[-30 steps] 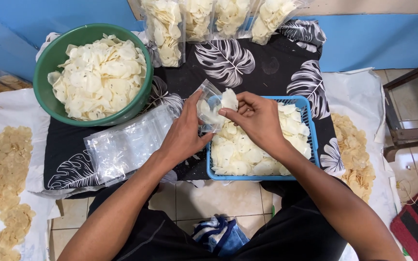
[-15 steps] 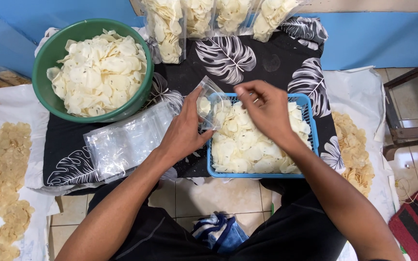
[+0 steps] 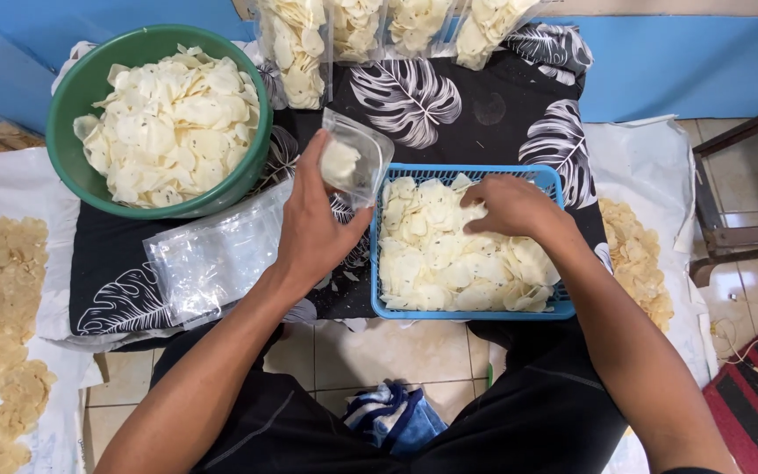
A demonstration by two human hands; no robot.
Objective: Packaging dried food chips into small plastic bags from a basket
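Left hand point(image 3: 313, 233) gripped a small clear bag point(image 3: 354, 161) at frame centre, mouth tilted toward the blue basket point(image 3: 554, 189), while right hand point(image 3: 511, 206) lay clawed on the chips point(image 3: 436, 263); best to gather modest pinches, keeping the mouth wide.

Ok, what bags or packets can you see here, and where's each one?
Small clear bag: in the left hand, mouth open, a few pale chips inside.
Stack of empty clear bags: lying flat beside the green bowl.
Filled clear bags: row along the table's far edge, full of pale chips.
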